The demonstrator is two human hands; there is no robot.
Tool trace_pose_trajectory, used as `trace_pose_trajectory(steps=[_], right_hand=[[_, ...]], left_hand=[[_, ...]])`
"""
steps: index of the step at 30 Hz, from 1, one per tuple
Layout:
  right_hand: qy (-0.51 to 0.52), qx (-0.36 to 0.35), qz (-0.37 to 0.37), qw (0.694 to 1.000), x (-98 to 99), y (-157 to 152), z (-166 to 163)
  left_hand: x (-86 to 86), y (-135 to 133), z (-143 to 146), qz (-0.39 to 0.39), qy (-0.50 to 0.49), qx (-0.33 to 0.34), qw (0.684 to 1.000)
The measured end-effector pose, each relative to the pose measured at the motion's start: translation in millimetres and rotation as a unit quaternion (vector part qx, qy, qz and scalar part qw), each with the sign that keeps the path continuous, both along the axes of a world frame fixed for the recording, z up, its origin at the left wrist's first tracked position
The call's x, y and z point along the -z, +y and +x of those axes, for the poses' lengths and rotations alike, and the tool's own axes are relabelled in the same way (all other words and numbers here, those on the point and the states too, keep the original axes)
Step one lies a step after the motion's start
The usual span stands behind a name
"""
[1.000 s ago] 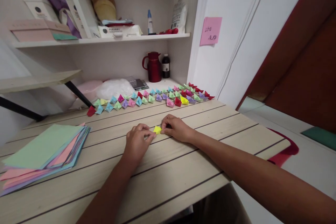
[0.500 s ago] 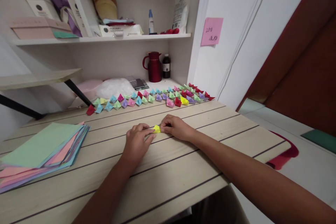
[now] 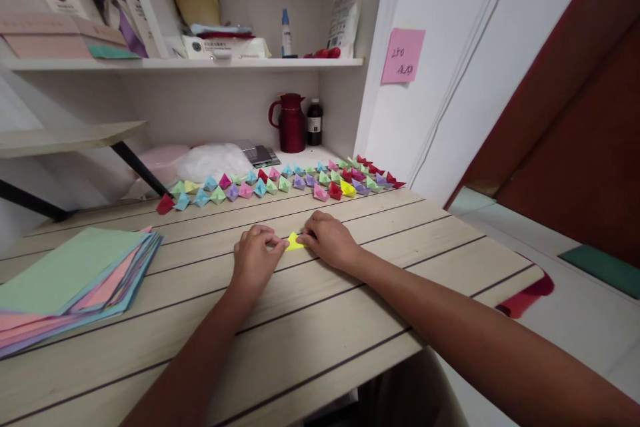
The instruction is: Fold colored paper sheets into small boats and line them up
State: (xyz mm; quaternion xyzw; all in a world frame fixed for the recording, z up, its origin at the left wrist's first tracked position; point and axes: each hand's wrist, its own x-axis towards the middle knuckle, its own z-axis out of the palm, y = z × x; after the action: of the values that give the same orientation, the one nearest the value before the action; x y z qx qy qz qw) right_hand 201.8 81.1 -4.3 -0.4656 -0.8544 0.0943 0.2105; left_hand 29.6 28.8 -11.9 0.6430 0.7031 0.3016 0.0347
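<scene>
Since the earlier frames both hands had stayed almost where they were, and the yellow folded paper (image 3: 294, 241) between them now showed a sharper pointed corner. The left hand (image 3: 255, 257) and the right hand (image 3: 327, 240) each pinched an end of it with fingertips pressed together, holding it low against the table (image 3: 350, 320). Beyond the pinch lay a row of folded paper pieces (image 3: 280, 183); well off to the left hand's side sat a stack of coloured sheets (image 3: 75, 277). The piece looked very light, thin and easily crushed, so it was probably best held by its creased edges and corners, gently.
</scene>
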Motion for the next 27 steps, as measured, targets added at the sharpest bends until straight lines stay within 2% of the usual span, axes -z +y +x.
trace_pose_trajectory(steps=[4,8,13,17,22,27], right_hand=[[-0.014,0.010,-0.007,1.000,-0.3,2,-1],[-0.022,0.017,-0.005,1.000,2.2,6,-2],[-0.051,0.040,0.017,0.998,5.8,7,-6],[-0.028,0.037,0.043,0.998,7.8,5,-6],[0.032,-0.036,0.064,0.997,10.1,4,-6],[0.042,-0.104,0.058,0.992,12.9,10,-6]], left_hand=[[3.5,0,0,0.002,0.010,-0.013,1.000],[3.3,-3,3,-0.002,0.072,-0.005,0.997],[-1.9,-7,7,-0.010,0.137,-0.012,0.990],[-3.9,-9,7,-0.019,0.162,-0.014,0.987],[-3.4,-8,5,-0.004,0.158,-0.014,0.987],[-3.5,-9,5,0.016,0.153,0.057,0.986]])
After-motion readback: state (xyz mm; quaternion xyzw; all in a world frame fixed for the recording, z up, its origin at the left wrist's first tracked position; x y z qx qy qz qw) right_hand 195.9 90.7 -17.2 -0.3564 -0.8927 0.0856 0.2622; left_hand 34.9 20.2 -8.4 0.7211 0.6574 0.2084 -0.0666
